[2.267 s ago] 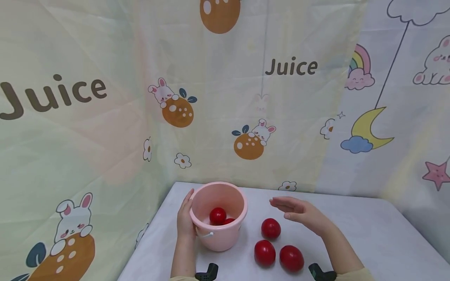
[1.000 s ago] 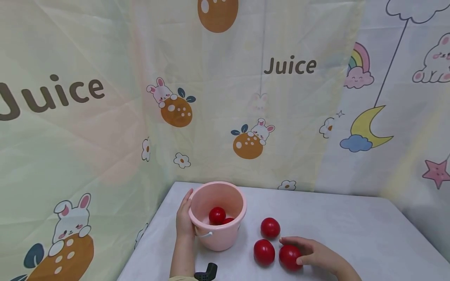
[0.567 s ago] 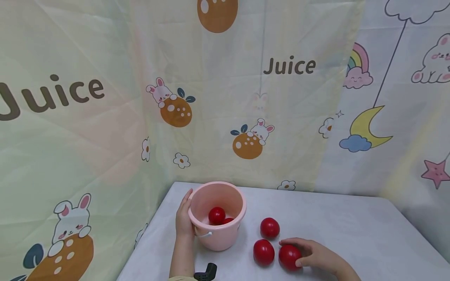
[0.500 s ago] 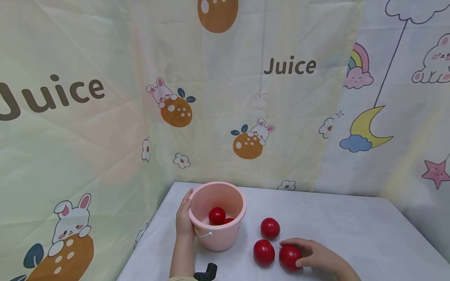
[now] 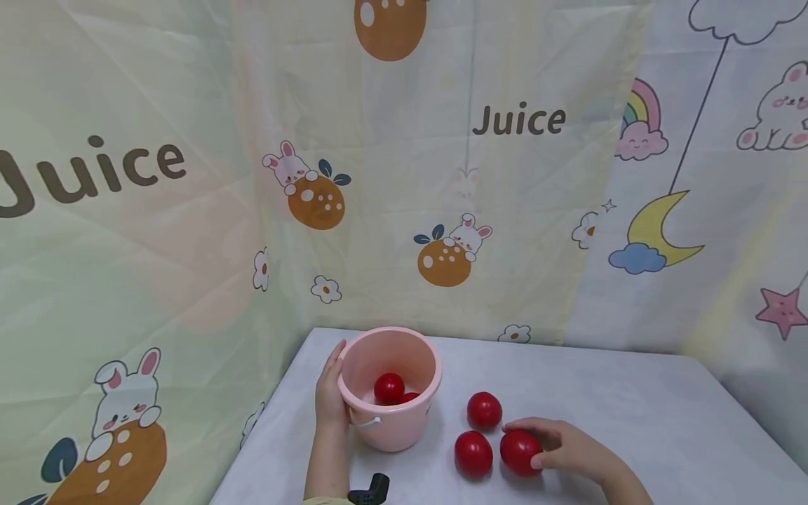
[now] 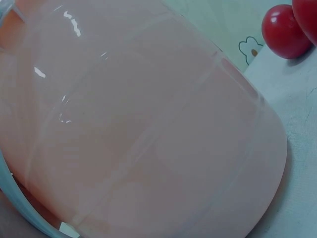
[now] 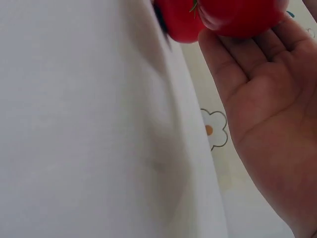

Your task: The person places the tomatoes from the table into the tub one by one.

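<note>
My right hand [image 5: 568, 449] grips a red tomato [image 5: 520, 453] from its right side, fingers over the far side and thumb in front. In the right wrist view, the gripped tomato [image 7: 242, 15] lies against the fingers, with a green stem tip showing near it. A pink bucket [image 5: 394, 424] stands upright with red tomatoes [image 5: 389, 388] inside. My left hand [image 5: 331, 393] rests along the bucket's left outer side, its fingers straight and reaching up to the rim. The bucket wall [image 6: 163, 129] fills most of the left wrist view, where the left hand is largely hidden.
Two more tomatoes lie on the white-covered table [image 5: 618, 400] between bucket and right hand: one nearer the front [image 5: 473, 454], another farther back [image 5: 485, 411]. The bucket's white handle [image 5: 367, 422] hangs at its front. Printed curtains [image 5: 379, 210] stand behind and at the sides.
My right hand has come down from above the table, taken hold of the rightmost tomato and raised it slightly. The left hand and the bucket have stayed in place.
</note>
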### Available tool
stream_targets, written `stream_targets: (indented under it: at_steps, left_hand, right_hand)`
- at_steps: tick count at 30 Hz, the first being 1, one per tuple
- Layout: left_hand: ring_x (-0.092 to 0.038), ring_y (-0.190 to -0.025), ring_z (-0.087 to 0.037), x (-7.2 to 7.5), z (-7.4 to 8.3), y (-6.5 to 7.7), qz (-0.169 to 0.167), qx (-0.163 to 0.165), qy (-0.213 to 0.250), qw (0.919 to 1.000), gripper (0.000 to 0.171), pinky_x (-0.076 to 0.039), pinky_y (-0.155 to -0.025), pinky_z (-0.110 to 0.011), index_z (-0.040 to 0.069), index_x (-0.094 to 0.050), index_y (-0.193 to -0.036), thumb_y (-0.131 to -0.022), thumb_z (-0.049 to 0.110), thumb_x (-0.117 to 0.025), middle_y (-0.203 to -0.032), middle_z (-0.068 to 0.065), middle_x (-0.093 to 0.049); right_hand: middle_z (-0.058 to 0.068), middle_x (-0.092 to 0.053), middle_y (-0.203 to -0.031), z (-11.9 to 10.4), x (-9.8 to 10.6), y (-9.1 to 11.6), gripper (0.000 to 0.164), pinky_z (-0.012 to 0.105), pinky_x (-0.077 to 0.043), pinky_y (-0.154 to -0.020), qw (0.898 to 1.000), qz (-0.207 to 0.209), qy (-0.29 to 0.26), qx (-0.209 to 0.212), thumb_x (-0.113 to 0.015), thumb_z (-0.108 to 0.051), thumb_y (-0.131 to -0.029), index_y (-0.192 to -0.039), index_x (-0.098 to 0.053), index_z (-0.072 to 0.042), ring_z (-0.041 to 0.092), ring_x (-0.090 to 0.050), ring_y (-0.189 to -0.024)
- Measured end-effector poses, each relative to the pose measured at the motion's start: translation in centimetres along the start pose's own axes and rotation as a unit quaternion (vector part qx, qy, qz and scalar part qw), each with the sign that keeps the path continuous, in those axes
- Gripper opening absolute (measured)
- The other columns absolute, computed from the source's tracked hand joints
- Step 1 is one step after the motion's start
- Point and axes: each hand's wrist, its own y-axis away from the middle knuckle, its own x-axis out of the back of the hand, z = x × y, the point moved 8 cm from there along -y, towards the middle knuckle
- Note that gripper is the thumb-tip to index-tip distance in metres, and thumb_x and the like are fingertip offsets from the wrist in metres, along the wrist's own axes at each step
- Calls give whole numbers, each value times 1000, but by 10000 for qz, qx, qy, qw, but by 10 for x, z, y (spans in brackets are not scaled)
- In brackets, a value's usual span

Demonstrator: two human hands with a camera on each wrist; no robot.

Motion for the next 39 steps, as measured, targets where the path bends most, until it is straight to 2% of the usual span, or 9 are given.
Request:
stream_targets:
  at_steps: [10,20,31,35,39]
  left_hand:
    - [-41,-140,-19,1,-1,2,6,25,13,10000,40,-40,-112,-52,42,-48,-142,-101,44,-45,-152,12,-44]
    - [-42,-139,-16,1,-4,0,15,76,-31,10000,40,-42,-111,-50,44,-48,-141,-101,44,-46,-150,15,-45]
    - [-41,-140,-17,1,-1,-1,-11,78,-29,10000,41,-42,-112,-50,44,-48,-141,-100,45,-48,-152,13,-44]
    - [-42,-138,-16,1,-2,-1,3,118,-10,9999,41,-43,-111,-49,45,-48,-140,-100,46,-49,-149,16,-46]
    - [-42,-138,-15,1,-3,-1,18,98,-42,9999,41,-43,-111,-48,45,-47,-141,-100,47,-48,-150,16,-45]
  right_hand:
    - [15,-54,-137,-36,16,-5,65,38,-60,-84,9997,102,59,232,-76,-25,-82,-141,-52,-15,24,-54,-118]
    - [20,-52,-139,-72,31,-12,66,36,-61,-82,9976,106,219,654,-77,-22,-81,-141,-51,-14,29,-56,-118]
    - [14,-55,-139,-109,47,-17,66,35,-61,-82,9904,141,521,1269,-77,-20,-81,-141,-51,-15,16,-60,-116]
    - [13,-54,-138,-126,53,-19,66,37,-61,-81,9869,136,596,1490,-77,-19,-82,-142,-50,-14,19,-58,-117]
    - [15,-53,-137,-141,56,-23,66,39,-61,-81,9866,109,595,1516,-76,-19,-82,-142,-50,-14,28,-56,-119]
